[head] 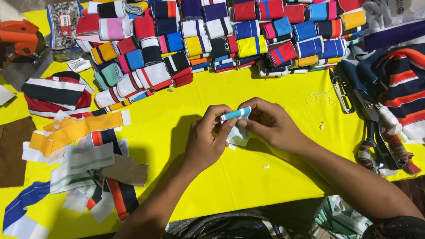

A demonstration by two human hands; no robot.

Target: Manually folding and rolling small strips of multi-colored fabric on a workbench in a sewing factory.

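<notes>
Both my hands meet above the middle of the yellow table [274,172]. Between them is a small rolled strip of fabric [236,113], light blue with white edges, and its loose white end hangs down below it. My left hand [206,138] pinches the roll's left end with thumb and fingers. My right hand [270,123] grips the roll's right end from the other side. The roll is held just above the table surface.
Several rolled striped fabric strips in many colours [221,37] are stacked along the far edge. Loose flat strips [84,159] lie at the left. Large scissors [369,128] and a small thread snip [341,93] lie at the right beside striped cloth [405,88].
</notes>
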